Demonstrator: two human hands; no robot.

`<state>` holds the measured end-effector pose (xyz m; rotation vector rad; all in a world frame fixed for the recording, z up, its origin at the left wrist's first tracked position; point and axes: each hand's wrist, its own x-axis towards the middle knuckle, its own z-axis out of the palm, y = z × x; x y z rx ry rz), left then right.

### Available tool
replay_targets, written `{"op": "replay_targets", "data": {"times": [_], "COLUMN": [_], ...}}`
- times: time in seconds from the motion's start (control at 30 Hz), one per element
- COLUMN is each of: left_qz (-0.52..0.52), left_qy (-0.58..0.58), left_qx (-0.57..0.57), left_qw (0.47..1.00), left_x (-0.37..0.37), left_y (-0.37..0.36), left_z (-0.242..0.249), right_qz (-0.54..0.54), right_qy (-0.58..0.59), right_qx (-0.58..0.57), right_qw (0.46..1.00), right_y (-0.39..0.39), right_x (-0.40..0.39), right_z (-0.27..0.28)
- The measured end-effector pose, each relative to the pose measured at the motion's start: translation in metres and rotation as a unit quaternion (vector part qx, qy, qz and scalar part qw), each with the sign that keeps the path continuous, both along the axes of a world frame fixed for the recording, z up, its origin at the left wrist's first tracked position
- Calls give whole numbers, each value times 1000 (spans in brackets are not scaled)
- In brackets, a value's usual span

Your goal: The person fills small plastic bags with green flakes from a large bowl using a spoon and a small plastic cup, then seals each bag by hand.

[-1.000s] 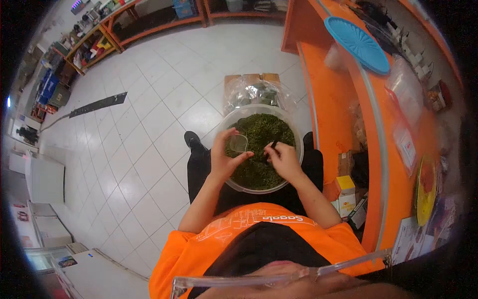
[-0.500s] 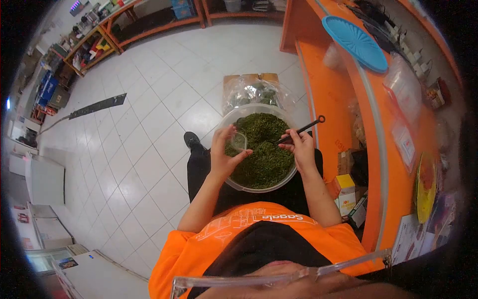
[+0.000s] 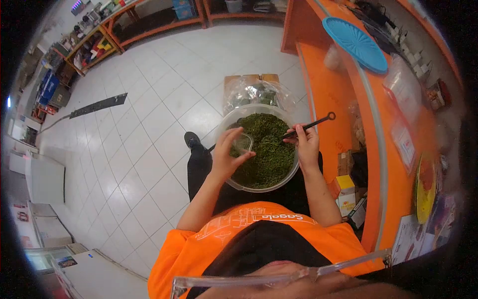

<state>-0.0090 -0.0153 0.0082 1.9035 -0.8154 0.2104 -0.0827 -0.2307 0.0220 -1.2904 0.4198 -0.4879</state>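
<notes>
**Black tool slants in toward the clear cup**

The left hand (image 3: 225, 160) grips a small clear cup (image 3: 243, 143) between thumb and fingers, over the tub (image 3: 256, 190) of chopped greens (image 3: 271, 162). The right hand (image 3: 307, 145) pinches a black tool (image 3: 312, 123), its ringed end up and outward, its long axis sloping down-left toward the cup. The cup lies left of the tool's lower end, near but apart; whether that end touches the greens, I cannot tell.
</notes>
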Motion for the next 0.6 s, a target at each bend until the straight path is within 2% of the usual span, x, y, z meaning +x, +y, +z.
{"op": "replay_targets", "data": {"times": [0.07, 0.13, 0.17, 0.23, 0.27, 0.3, 0.4, 0.5, 0.6], "left_qz": [-9, -18, -23, -28, -28, -27, -18, -9, -4], "left_qy": [-19, -38, -35, -32, -21, -10, 1, 26, 59], "left_qx": [14, 28, 25, 22, 21, 21, 10, -5, -8], "left_qw": [1000, 999, 999, 999, 999, 999, 1000, 1000, 998], "left_x": [2, 2, 2, 1, 0, 0, 1, 1, -1], "left_y": [0, 0, -1, -1, 0, 1, 1, 2, 1], "left_z": [-2, -3, -2, -2, -2, -2, -4, -6, -7], "right_qz": [-4, -19, -19, 22, 52, 53, 159, 173, 148], "right_qy": [-14, -103, -103, -149, -116, -118, -273, -300, -312], "right_qx": [7, -18, -18, -189, -296, -295, -475, -505, -472], "right_qw": [1000, 994, 994, 970, 947, 947, 822, 791, 811], "right_y": [2, 16, 23, 34, 32, 35, 43, 38, 31], "right_x": [1, 0, 0, -1, -2, -3, -1, -4, -8], "right_z": [5, 19, 25, 32, 29, 30, 37, 34, 34]}}
